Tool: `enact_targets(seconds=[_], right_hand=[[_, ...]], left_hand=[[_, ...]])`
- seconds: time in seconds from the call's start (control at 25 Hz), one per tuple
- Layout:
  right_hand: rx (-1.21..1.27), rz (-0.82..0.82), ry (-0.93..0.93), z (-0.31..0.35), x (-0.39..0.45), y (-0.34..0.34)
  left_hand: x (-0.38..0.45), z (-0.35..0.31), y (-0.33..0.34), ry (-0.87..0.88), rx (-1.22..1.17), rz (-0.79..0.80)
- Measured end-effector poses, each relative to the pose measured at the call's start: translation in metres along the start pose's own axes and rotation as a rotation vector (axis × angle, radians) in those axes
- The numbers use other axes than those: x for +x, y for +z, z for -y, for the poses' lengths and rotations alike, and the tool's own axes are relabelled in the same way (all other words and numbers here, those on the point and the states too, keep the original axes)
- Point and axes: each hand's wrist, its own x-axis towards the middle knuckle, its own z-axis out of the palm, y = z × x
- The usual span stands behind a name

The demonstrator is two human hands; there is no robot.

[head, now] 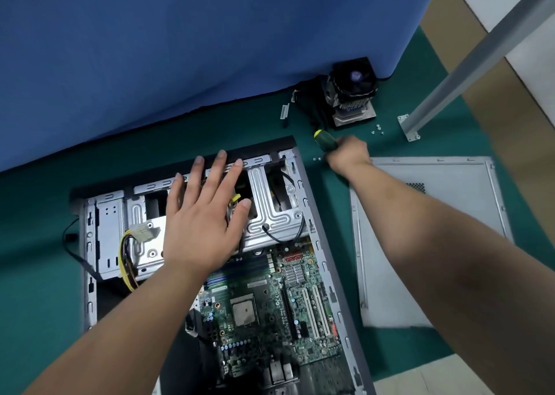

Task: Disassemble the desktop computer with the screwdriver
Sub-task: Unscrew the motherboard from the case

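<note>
An opened desktop computer case lies flat on the green mat, its green motherboard exposed. My left hand lies flat with spread, straight fingers on the metal drive cage at the case's far end. My right hand is beyond the case's far right corner and grips the green-and-yellow handle of the screwdriver; its shaft is hidden by the hand. Two loose screws lie just left of that hand.
The removed grey side panel lies right of the case under my right forearm. A CPU cooler with fan stands at the back by the blue partition. More screws lie near a metal table leg. Yellow-black power cables hang at the case's left.
</note>
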Motion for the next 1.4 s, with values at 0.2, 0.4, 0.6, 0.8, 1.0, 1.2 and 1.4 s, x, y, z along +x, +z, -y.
enact_targets(seconds=[0.2,0.4,0.6,0.8,1.0,1.2,1.4], right_hand=[[0.371,-0.023,-0.006,-0.009,-0.024,-0.021],[1.075,0.179,-0.031,-0.005,-0.112,-0.067],[1.421,0.4,-0.12,0.012,-0.21,-0.104],[1.472,0.502,-0.152,0.02,-0.279,-0.079],[0.752,0.207,-0.264,0.003,-0.299,-0.061],[0.551,0.174,-0.241,-0.015,-0.312,-0.047],[0.342,0.096,-0.449,-0.025,-0.317,-0.047]], left_hand=[[0.002,0.002,0.002,0.01,0.008,0.004],[0.002,-0.003,-0.019,-0.015,-0.131,0.122],[-0.03,-0.054,-0.065,0.037,-0.63,0.298],[-0.096,-0.101,-0.086,0.037,-1.065,0.489],[-0.121,-0.081,-0.078,-0.095,-0.981,0.435],[-0.137,-0.06,-0.061,-0.003,-0.625,0.385],[-0.139,-0.04,-0.061,0.106,-0.389,0.281]])
